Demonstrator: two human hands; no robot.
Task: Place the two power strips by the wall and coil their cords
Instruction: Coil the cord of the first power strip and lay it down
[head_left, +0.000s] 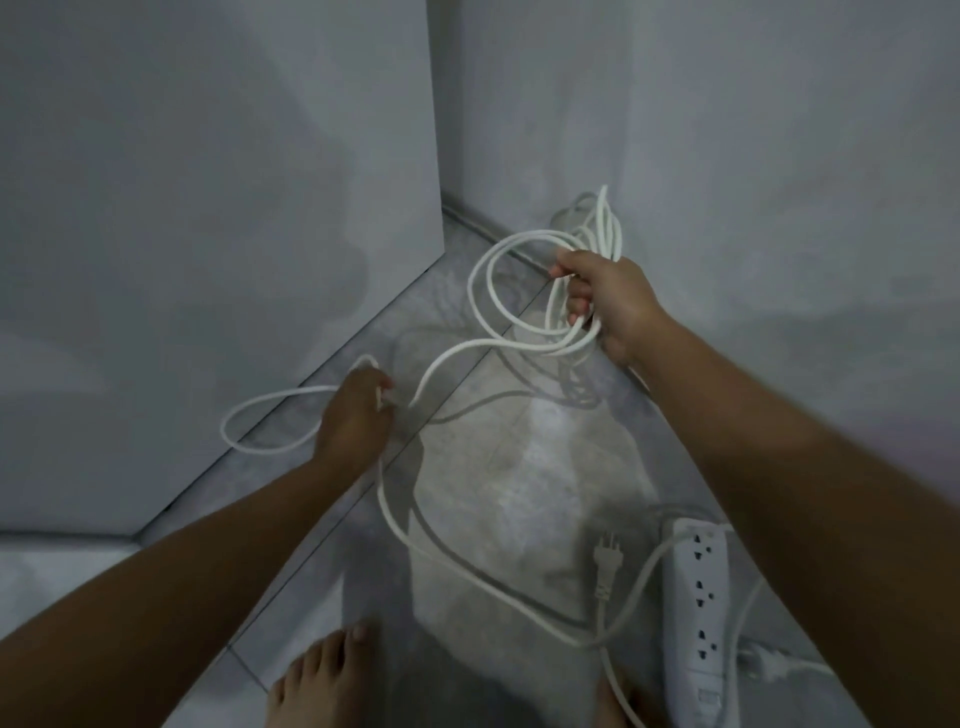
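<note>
Far left, a slack loop of the white cord (260, 415) hangs out over the floor by the wall (208, 208); the left hand (353, 415) is pinching that cord, fingers curled round it up at the fingertips; from there the line drops and sweeps across the tiled floor (519, 467) above a bare foot (317, 680); up at centre-right the right hand (602, 301) grips a bundle of coils (519, 291), fingers wrapped tight through the loops; low right, a plug (605, 561) lies on the tiles just beside a white power strip (698, 613), which lies flat along the wall's foot.
</note>
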